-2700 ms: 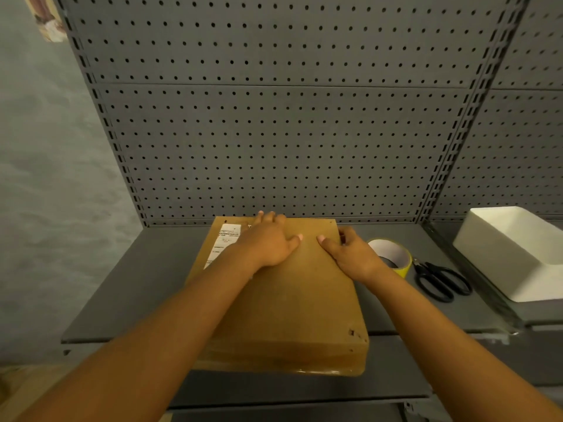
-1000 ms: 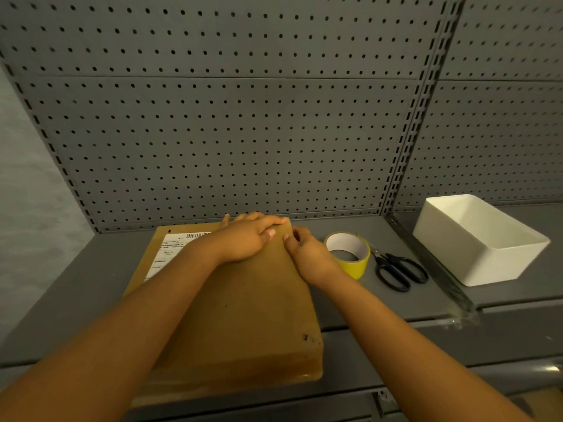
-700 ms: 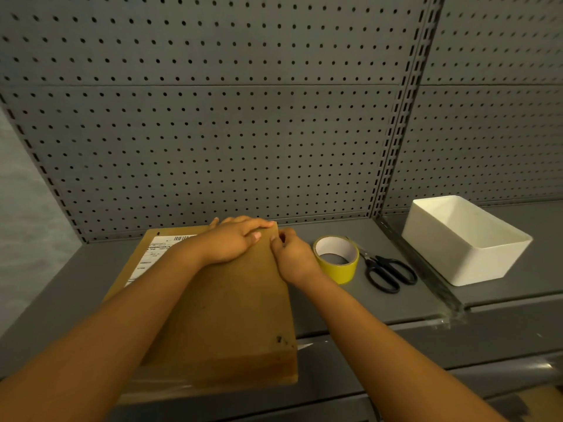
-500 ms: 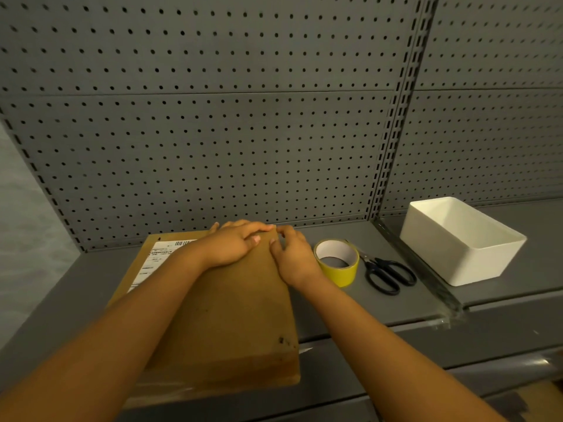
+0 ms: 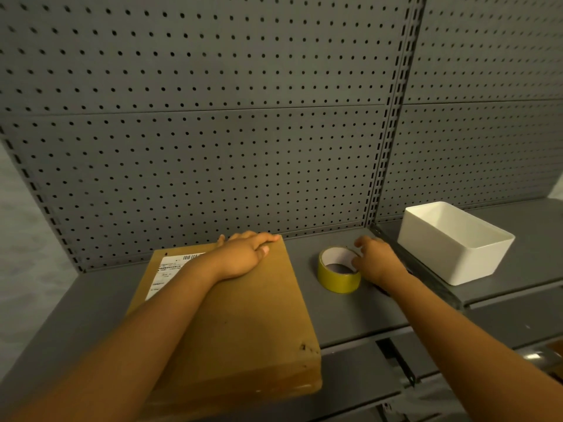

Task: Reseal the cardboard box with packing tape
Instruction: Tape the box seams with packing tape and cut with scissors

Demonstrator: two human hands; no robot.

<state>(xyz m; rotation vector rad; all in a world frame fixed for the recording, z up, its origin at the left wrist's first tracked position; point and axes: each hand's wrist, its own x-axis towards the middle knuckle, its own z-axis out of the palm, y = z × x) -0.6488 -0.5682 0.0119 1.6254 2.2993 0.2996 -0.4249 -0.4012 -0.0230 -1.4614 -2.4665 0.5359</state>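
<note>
Cardboard box (image 5: pixel 243 315) lies flat on the shelf (image 5: pixel 344 318), left hand (image 5: pixel 240 257) pressing its far edge, fingers together. Tape roll (image 5: pixel 338 274) sits at the box's 3 o'clock; right hand (image 5: pixel 376 261) touches it, fingers loosely curled.

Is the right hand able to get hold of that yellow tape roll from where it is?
Probably yes. The right hand is already at the yellow tape roll, fingers spread at its right rim, and nothing lies between them. The left hand rests flat on the cardboard box, out of the way.
</note>
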